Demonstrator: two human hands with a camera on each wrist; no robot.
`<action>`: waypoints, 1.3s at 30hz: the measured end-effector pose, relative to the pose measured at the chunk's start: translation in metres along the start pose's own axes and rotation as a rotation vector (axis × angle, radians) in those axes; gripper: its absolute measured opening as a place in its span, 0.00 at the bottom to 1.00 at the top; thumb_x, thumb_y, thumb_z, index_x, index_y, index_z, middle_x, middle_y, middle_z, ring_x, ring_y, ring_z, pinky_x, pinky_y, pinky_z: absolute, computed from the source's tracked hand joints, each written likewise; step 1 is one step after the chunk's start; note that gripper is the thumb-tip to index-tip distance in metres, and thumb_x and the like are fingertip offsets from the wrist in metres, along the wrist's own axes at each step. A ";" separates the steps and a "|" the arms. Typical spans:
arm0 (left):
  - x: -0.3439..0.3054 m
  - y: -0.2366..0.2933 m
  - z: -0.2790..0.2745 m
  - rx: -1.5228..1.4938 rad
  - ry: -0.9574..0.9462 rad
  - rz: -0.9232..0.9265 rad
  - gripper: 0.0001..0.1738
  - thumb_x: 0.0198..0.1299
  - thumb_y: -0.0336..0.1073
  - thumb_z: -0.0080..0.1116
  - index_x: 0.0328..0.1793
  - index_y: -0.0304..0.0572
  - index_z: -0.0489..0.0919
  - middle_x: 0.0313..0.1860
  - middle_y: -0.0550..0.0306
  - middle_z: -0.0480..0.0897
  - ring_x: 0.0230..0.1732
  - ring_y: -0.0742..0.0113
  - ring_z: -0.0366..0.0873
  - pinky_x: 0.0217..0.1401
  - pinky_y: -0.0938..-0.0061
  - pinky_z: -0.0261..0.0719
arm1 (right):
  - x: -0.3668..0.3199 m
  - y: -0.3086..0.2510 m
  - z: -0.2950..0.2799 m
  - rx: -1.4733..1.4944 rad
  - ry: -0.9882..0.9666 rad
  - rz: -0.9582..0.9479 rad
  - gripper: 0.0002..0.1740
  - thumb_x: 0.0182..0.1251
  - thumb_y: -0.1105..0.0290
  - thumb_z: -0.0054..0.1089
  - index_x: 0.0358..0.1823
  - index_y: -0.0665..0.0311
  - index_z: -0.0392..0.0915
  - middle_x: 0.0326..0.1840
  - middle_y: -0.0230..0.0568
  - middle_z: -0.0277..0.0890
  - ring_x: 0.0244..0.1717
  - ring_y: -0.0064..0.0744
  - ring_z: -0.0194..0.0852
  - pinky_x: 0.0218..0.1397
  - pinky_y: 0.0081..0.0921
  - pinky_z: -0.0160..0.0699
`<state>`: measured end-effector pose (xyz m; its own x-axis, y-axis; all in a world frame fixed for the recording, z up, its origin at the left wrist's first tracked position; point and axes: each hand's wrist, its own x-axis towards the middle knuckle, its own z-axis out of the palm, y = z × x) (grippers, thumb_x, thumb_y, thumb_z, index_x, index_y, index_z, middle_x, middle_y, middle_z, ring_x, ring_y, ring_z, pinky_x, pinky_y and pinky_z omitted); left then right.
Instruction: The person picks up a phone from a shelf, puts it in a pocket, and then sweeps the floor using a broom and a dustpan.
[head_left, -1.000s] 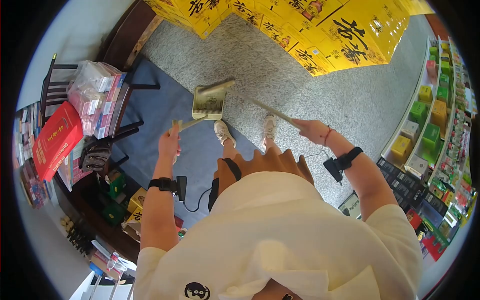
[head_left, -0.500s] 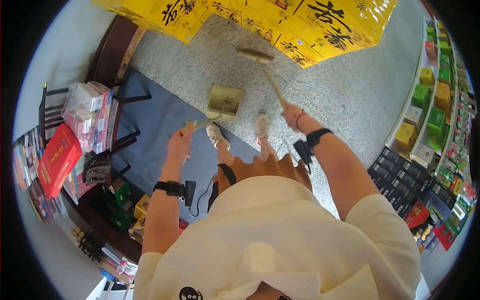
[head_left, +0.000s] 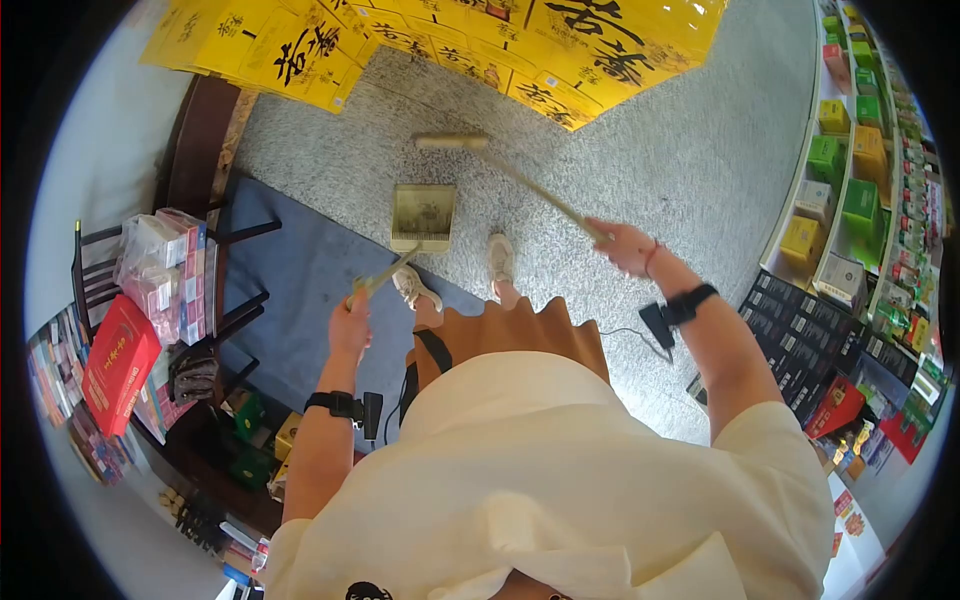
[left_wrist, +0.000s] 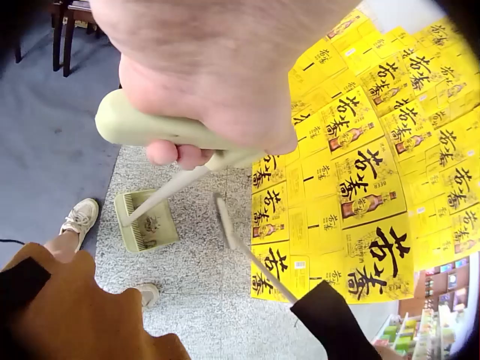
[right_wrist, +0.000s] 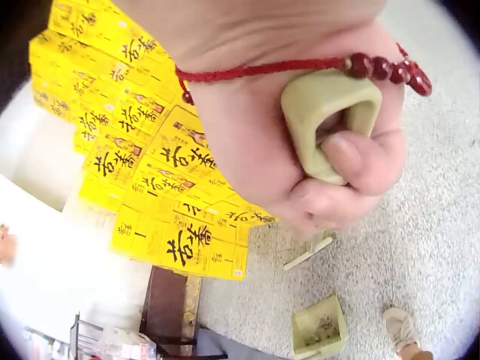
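Observation:
My left hand grips the handle of a pale green dustpan; the left wrist view shows the fingers curled round its thick end. The pan lies on the grey floor in front of the shoes, with dark debris inside. In my right hand is the end of a long broom handle, and in the right wrist view my fingers wrap its looped green end. The broom head is just beyond the pan's far edge, apart from it.
Stacked yellow boxes stand on the floor ahead. At left are a blue mat and a dark chair loaded with wrapped packs. Shelves of boxed goods line the right side. Two shoes are close behind the pan.
The broom head has swung from over the pan out to the right, then back left to beyond the pan. My right hand moved inward, then outward again. Both hands keep their grips.

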<state>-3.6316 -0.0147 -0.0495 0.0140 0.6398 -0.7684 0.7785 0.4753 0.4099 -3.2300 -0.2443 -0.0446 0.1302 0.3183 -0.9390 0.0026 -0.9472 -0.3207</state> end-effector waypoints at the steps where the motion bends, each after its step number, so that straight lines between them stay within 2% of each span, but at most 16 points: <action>1: 0.001 -0.003 0.002 0.009 -0.004 -0.003 0.27 0.60 0.57 0.51 0.37 0.36 0.76 0.20 0.60 0.72 0.13 0.73 0.67 0.13 0.75 0.62 | 0.008 -0.013 -0.010 0.082 0.003 0.076 0.32 0.67 0.65 0.50 0.72 0.37 0.56 0.18 0.27 0.60 0.14 0.18 0.57 0.15 0.20 0.59; 3: 0.002 -0.008 0.008 0.022 0.037 -0.025 0.28 0.60 0.58 0.50 0.38 0.36 0.77 0.17 0.59 0.71 0.13 0.72 0.67 0.13 0.75 0.63 | 0.050 -0.002 -0.017 -0.051 0.176 -0.166 0.33 0.67 0.64 0.51 0.72 0.38 0.55 0.17 0.27 0.61 0.14 0.21 0.58 0.15 0.24 0.60; 4: 0.001 -0.008 0.011 0.027 0.034 -0.028 0.28 0.60 0.58 0.50 0.38 0.36 0.77 0.17 0.59 0.71 0.13 0.72 0.67 0.13 0.75 0.63 | 0.056 -0.009 -0.018 -0.046 0.174 -0.161 0.33 0.67 0.64 0.51 0.72 0.38 0.55 0.17 0.27 0.61 0.14 0.21 0.58 0.15 0.24 0.60; 6: -0.001 -0.008 0.016 0.047 0.035 -0.018 0.28 0.60 0.59 0.49 0.37 0.35 0.76 0.14 0.58 0.70 0.12 0.71 0.67 0.13 0.74 0.64 | 0.069 -0.027 -0.010 -0.005 0.226 -0.081 0.27 0.65 0.63 0.52 0.66 0.47 0.62 0.24 0.42 0.74 0.23 0.35 0.75 0.25 0.38 0.72; 9: -0.004 -0.004 0.022 0.061 0.041 0.001 0.28 0.60 0.58 0.49 0.35 0.35 0.75 0.12 0.58 0.68 0.11 0.70 0.67 0.13 0.74 0.64 | 0.098 -0.011 0.026 -0.171 0.189 -0.129 0.28 0.64 0.65 0.52 0.67 0.48 0.60 0.33 0.52 0.79 0.35 0.47 0.80 0.37 0.43 0.78; 11: -0.003 -0.004 0.023 0.051 0.040 0.010 0.28 0.60 0.58 0.49 0.34 0.35 0.75 0.11 0.58 0.68 0.10 0.70 0.66 0.13 0.74 0.63 | 0.114 0.016 0.062 -0.344 0.097 -0.195 0.37 0.62 0.65 0.55 0.73 0.44 0.53 0.23 0.39 0.72 0.23 0.31 0.72 0.24 0.31 0.73; 13: -0.004 -0.004 0.022 0.048 0.037 0.022 0.28 0.60 0.58 0.49 0.33 0.35 0.74 0.11 0.58 0.68 0.10 0.70 0.66 0.13 0.73 0.63 | 0.121 0.055 0.100 -0.556 0.194 -0.412 0.37 0.61 0.66 0.55 0.73 0.45 0.53 0.24 0.43 0.72 0.24 0.34 0.73 0.28 0.33 0.75; 15: -0.007 -0.002 0.024 0.025 0.037 0.041 0.27 0.61 0.57 0.49 0.32 0.35 0.74 0.10 0.57 0.67 0.09 0.69 0.65 0.13 0.73 0.62 | 0.068 0.043 0.104 -0.402 0.024 -0.317 0.37 0.62 0.68 0.54 0.73 0.45 0.53 0.25 0.45 0.72 0.25 0.34 0.73 0.31 0.32 0.75; 16: -0.008 -0.003 0.024 0.024 0.034 0.042 0.27 0.61 0.57 0.49 0.32 0.35 0.74 0.10 0.57 0.67 0.09 0.69 0.65 0.13 0.73 0.62 | 0.038 0.031 0.097 -0.332 -0.060 -0.250 0.37 0.61 0.68 0.54 0.73 0.46 0.54 0.41 0.48 0.78 0.39 0.44 0.79 0.41 0.36 0.78; 17: -0.008 -0.003 0.023 0.036 0.040 0.048 0.27 0.61 0.57 0.48 0.31 0.34 0.73 0.10 0.57 0.67 0.09 0.69 0.65 0.13 0.73 0.62 | 0.024 0.032 0.092 -0.332 -0.058 -0.249 0.37 0.61 0.68 0.54 0.73 0.46 0.54 0.41 0.48 0.78 0.39 0.44 0.79 0.41 0.36 0.78; 19: -0.006 -0.005 0.020 0.047 0.044 0.058 0.27 0.61 0.57 0.48 0.31 0.34 0.73 0.10 0.57 0.67 0.08 0.69 0.64 0.12 0.73 0.61 | -0.001 0.043 0.078 -0.002 -0.163 -0.122 0.35 0.62 0.69 0.54 0.72 0.45 0.58 0.31 0.36 0.73 0.24 0.27 0.71 0.28 0.25 0.73; 22: -0.001 -0.011 0.015 0.024 0.046 0.056 0.28 0.61 0.57 0.48 0.31 0.35 0.73 0.10 0.58 0.67 0.08 0.70 0.64 0.12 0.73 0.61 | -0.045 0.050 0.059 0.116 -0.107 -0.048 0.33 0.63 0.69 0.55 0.70 0.43 0.61 0.25 0.29 0.65 0.19 0.17 0.58 0.20 0.18 0.63; 27: -0.002 -0.018 0.009 -0.038 0.021 0.055 0.28 0.61 0.58 0.50 0.29 0.37 0.72 0.10 0.60 0.66 0.09 0.71 0.64 0.12 0.74 0.61 | -0.051 0.079 0.043 0.042 0.149 -0.012 0.32 0.66 0.67 0.54 0.70 0.36 0.59 0.21 0.28 0.63 0.16 0.19 0.58 0.17 0.21 0.61; 32: -0.024 -0.027 0.015 0.015 -0.005 0.093 0.27 0.60 0.59 0.51 0.31 0.37 0.73 0.12 0.60 0.67 0.11 0.72 0.65 0.13 0.75 0.61 | -0.003 0.100 0.046 0.223 0.272 0.001 0.35 0.65 0.66 0.54 0.73 0.41 0.53 0.19 0.32 0.63 0.15 0.23 0.60 0.15 0.27 0.60; 37: -0.037 -0.032 0.020 0.132 -0.090 0.123 0.25 0.59 0.57 0.52 0.33 0.38 0.74 0.16 0.60 0.69 0.12 0.74 0.65 0.14 0.76 0.61 | 0.036 0.122 0.113 0.418 0.321 -0.005 0.35 0.62 0.67 0.57 0.71 0.50 0.56 0.22 0.37 0.69 0.18 0.29 0.68 0.19 0.29 0.68; 39: -0.036 -0.037 0.024 0.174 -0.130 0.145 0.25 0.59 0.56 0.53 0.32 0.37 0.74 0.18 0.61 0.70 0.12 0.75 0.65 0.14 0.76 0.61 | 0.029 0.129 0.144 0.311 0.294 0.000 0.35 0.61 0.68 0.58 0.71 0.51 0.56 0.25 0.42 0.73 0.20 0.32 0.72 0.21 0.31 0.71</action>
<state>-3.6461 -0.0695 -0.0489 0.2055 0.6052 -0.7691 0.8585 0.2658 0.4385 -3.3690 -0.3511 -0.1310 0.4076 0.2512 -0.8779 -0.2908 -0.8756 -0.3856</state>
